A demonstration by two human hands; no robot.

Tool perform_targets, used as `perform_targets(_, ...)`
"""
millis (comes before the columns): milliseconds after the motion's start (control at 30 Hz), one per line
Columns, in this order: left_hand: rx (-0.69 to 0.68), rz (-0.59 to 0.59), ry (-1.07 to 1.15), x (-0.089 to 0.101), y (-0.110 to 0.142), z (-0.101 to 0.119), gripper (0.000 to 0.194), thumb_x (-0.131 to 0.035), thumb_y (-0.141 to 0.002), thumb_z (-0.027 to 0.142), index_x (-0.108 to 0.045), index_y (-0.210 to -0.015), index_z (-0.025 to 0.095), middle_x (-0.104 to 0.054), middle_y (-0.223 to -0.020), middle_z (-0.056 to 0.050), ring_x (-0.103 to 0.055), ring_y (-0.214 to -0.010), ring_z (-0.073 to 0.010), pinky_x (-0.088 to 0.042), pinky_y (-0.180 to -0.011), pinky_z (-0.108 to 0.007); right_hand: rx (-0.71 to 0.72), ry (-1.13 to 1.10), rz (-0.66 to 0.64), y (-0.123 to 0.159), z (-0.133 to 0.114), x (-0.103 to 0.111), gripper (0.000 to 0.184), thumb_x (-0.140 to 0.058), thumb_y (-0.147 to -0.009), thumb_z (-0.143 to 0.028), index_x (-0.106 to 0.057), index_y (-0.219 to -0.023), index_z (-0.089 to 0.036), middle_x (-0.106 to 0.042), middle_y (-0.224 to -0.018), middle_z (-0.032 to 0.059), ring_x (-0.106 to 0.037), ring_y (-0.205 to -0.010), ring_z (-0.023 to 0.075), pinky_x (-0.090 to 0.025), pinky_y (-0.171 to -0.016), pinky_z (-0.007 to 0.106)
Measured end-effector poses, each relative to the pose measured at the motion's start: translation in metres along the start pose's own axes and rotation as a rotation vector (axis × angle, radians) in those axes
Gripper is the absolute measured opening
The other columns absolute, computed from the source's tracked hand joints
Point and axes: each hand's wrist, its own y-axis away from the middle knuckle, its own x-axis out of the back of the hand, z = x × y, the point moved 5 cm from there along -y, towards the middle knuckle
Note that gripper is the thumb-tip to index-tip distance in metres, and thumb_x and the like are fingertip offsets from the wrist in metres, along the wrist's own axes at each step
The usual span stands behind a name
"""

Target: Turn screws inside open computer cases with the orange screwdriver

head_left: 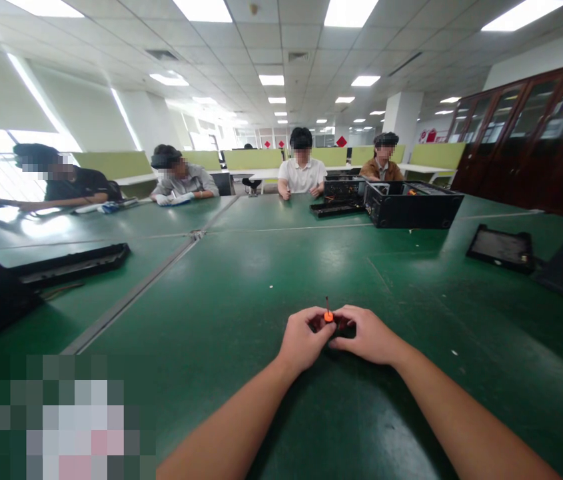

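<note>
My left hand (306,340) and my right hand (368,335) meet just above the green table. Between their fingertips is a small orange piece (328,317) with a thin dark shaft pointing up, like a small screwdriver. The left thumb and forefinger close on its near side and left. From the right, my other forefinger presses against it, with the thumb curled below. Dark shapes show in the gaps under the fingers, too shadowed to make out.
Black computer cases (411,207) stand at the far side of the green table (241,267). A black panel (501,248) lies at right, a long black tray-like part (74,263) at left. Several people sit across, one in a white shirt (302,175). Pixelation covers the lower left.
</note>
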Motion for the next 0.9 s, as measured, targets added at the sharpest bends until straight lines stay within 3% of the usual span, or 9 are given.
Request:
perform_targets(167,-0.043,0.065,-0.02,0.005,0.0,0.002,0.01,-0.066,-0.076,0.02,-0.072,-0.084,0.016,-0.067,-0.073,-0.001,-0.056,-0.067,-0.0139,-0.043,-0.065,-0.024,-0.013,-0.032,-0.006,0.0,0.002,-0.002,0.043,-0.079,-0.071,-0.028,-0.067,-0.113,-0.023,-0.068,-0.099,0.003,-0.063,-0.085,0.0193,-0.049,-0.08,0.032)
perform_targets(467,-0.012,0.025,-0.016,0.001,0.0,-0.001,0.008,-0.065,-0.076,0.019,-0.071,-0.08,0.016,-0.065,-0.068,0.0,-0.055,-0.064,-0.0135,-0.042,-0.061,-0.023,-0.011,-0.026,-0.004,0.0,0.003,-0.002,0.045,-0.079,-0.071,-0.029,-0.066,-0.115,-0.024,-0.067,-0.099,0.0025,-0.062,-0.085,0.0193,-0.049,-0.079,0.033)
perform_targets(633,-0.021,0.071,0.004,0.007,-0.002,0.001,0.006,-0.066,-0.075,0.02,-0.07,-0.077,0.016,-0.067,-0.072,-0.001,-0.055,-0.066,-0.0135,-0.042,-0.063,-0.023,-0.02,-0.027,0.0,0.0,0.006,-0.002,0.048,-0.08,-0.071,-0.03,-0.065,-0.117,-0.024,-0.067,-0.101,0.003,-0.062,-0.084,0.019,-0.05,-0.079,0.034)
perform_targets(800,0.022,-0.012,0.025,0.0,-0.002,-0.002,0.009,-0.066,-0.075,0.021,-0.072,-0.08,0.016,-0.065,-0.068,0.0,-0.055,-0.062,-0.0137,-0.042,-0.06,-0.023,-0.014,-0.027,0.012,0.001,0.002,0.001,0.045,-0.079,-0.071,-0.028,-0.066,-0.113,-0.022,-0.066,-0.101,0.0039,-0.062,-0.088,0.0198,-0.05,-0.08,0.033)
perform_targets(900,-0.016,-0.01,0.031,0.0,0.001,0.004,0.009,-0.066,-0.076,0.023,-0.072,-0.08,0.017,-0.067,-0.072,-0.001,-0.059,-0.068,-0.0157,-0.046,-0.067,-0.025,0.047,-0.045,0.066,0.002,-0.009,0.006,0.039,-0.075,-0.074,-0.024,-0.066,-0.112,-0.022,-0.067,-0.103,0.005,-0.063,-0.092,0.0203,-0.05,-0.081,0.032)
